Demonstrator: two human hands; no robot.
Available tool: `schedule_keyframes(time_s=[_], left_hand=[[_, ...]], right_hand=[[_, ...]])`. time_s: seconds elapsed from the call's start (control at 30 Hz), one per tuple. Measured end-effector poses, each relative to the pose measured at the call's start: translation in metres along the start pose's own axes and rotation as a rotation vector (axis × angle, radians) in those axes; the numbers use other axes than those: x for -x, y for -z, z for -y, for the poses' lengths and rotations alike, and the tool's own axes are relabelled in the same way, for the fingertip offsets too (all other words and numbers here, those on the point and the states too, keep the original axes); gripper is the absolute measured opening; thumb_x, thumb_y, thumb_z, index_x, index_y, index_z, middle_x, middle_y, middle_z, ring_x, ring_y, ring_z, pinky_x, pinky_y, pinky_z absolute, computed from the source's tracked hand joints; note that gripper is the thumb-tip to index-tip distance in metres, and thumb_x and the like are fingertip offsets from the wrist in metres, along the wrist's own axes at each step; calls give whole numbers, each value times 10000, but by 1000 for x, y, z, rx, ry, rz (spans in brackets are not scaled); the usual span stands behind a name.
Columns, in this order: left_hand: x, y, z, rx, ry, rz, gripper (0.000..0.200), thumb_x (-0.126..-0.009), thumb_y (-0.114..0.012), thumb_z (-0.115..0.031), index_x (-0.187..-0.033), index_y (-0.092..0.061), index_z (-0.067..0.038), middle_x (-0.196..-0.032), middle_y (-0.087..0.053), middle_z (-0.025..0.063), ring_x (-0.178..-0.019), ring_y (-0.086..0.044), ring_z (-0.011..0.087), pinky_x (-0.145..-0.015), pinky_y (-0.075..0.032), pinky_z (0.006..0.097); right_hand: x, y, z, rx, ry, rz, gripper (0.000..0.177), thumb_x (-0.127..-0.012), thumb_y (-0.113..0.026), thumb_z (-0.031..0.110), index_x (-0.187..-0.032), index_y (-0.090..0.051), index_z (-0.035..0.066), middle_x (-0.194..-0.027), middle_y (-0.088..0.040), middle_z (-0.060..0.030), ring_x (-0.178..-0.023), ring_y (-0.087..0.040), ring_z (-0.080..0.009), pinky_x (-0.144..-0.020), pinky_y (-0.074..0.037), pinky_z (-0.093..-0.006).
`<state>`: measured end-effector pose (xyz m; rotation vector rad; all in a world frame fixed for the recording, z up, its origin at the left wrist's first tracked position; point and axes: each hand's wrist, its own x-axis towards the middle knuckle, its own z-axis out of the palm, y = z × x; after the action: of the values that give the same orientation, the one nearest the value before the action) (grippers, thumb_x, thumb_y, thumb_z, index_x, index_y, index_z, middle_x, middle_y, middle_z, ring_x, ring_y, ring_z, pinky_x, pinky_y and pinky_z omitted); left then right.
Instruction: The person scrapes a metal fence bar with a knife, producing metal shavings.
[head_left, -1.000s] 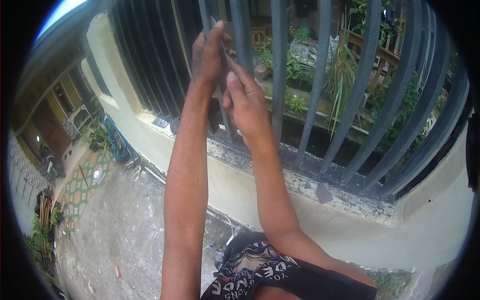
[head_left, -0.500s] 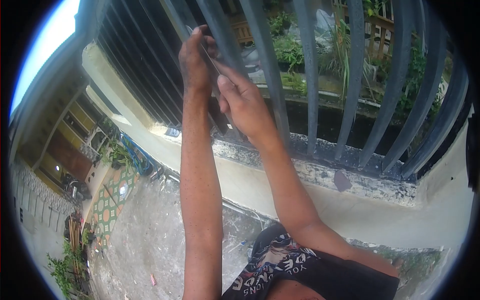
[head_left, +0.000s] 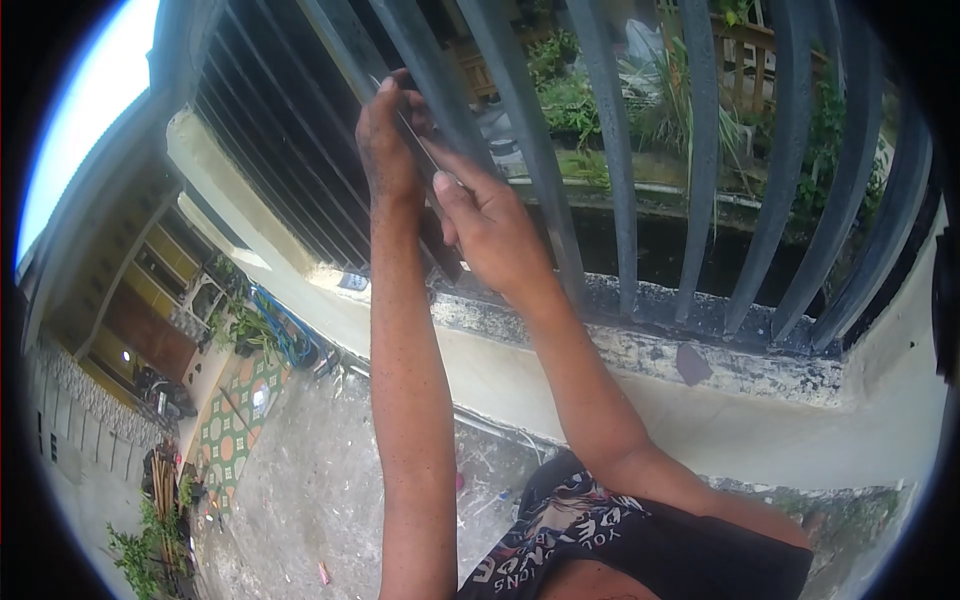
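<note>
My left hand [head_left: 391, 150] is raised at a dark grey metal bar of the fence [head_left: 520, 100], with its fingers curled around toward the far side. Lower and to the right, my right hand [head_left: 490, 225] is closed in a pinch, thumb on top and index finger stretched up along the bar. Between both hands runs a thin strip with a pale edge [head_left: 418, 138], slanting down from the left fingertips to the right thumb. Its kind and material are not clear, and the fingers hide most of it. The bar's middle is covered by my hands.
The fence stands on a low cream wall [head_left: 800, 445] with a peeling ledge [head_left: 740, 375], where a brown-grey patch or flat piece [head_left: 692, 365] shows. Behind the bars are plants [head_left: 570, 105] and dark water [head_left: 680, 250]. Concrete ground [head_left: 310, 460], a blue hose [head_left: 290, 335] and a house lie left.
The camera view has shifted a little, so hands and fence appear slightly lower. Both hands keep their grip, with the strip still between them.
</note>
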<state>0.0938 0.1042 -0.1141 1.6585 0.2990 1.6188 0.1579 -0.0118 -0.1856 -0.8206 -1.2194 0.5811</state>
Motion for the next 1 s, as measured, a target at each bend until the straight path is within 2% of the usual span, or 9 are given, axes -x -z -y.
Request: schedule_keyframes(time_s=[0.17,0.27,0.3,0.37,0.47,0.5,0.57,0.77,1.0], left_hand=[[3,-2,-2,-44,8,-6,492,-1006,-552,-419,-1237,-631,8,-846,-605,12,-766,-567,117,-702,-466,277],[0,-1,-1,14,-1,20,500,-1006,-561,-430,-1232,-634,10,-845,-600,10,-763,-566,118,-696,-466,274],[1,-1,-1,-20,-1,7,501,-1007,-562,-435,-1226,-638,10,-846,-599,10,-770,-567,120,-706,-465,278],[0,0,-1,-55,5,-1,501,-1006,-565,-439,-1215,-643,10,-846,-599,11,-778,-569,123,-716,-464,282],[0,0,0,-57,3,-3,503,-1004,-565,-449,-1197,-655,8,-847,-600,14,-792,-572,128,-735,-462,291],[0,0,-1,-27,2,6,506,-1004,-563,-455,-1189,-660,6,-848,-602,16,-799,-574,130,-744,-461,295],[-3,-1,0,-42,-7,-5,515,-1001,-562,-461,-1193,-655,8,-846,-604,17,-792,-573,129,-737,-462,291],[-7,4,5,192,-7,88,584,-978,-558,-490,-1240,-603,31,-839,-615,21,-760,-572,122,-697,-467,276],[-2,2,6,291,-24,118,633,-975,-565,-551,-1248,-600,19,-847,-625,22,-758,-600,117,-669,-492,266]], right_hand=[[-2,-10,-11,153,85,-103,450,-1090,-492,295,-1509,-527,135,-1024,-705,-146,-773,-671,-187,-779,-541,-360],[-3,-7,-2,-81,25,5,438,-1091,-488,277,-1514,-531,175,-779,-544,-12,-654,-525,-92,-658,-464,-295],[-5,-8,-1,-20,31,-26,445,-1088,-480,276,-1512,-517,146,-1118,-556,-116,-978,-553,-256,-883,-458,-388],[-5,-8,0,44,31,-60,454,-1085,-472,274,-1510,-504,117,-1458,-567,-221,-1303,-581,-420,-1109,-452,-480],[-7,-8,-1,60,79,-33,452,-1085,-471,270,-1506,-506,111,-1442,-585,-213,-1286,-599,-408,-1094,-466,-467],[-9,-10,-3,107,107,-80,448,-1086,-482,275,-1515,-512,151,-1106,-586,-128,-972,-573,-256,-891,-477,-391],[-8,-12,-4,155,126,-129,447,-1087,-492,279,-1524,-518,192,-769,-586,-44,-657,-548,-105,-688,-488,-315],[-7,-9,-2,167,91,-16,448,-1089,-489,282,-1527,-514,197,-785,-613,-66,-661,-557,-119,-702,-498,-330],[-5,-28,-15,136,271,-205,438,-1100,-460,315,-1523,-522,218,-922,-690,-89,-678,-578,-120,-716,-516,-325]])
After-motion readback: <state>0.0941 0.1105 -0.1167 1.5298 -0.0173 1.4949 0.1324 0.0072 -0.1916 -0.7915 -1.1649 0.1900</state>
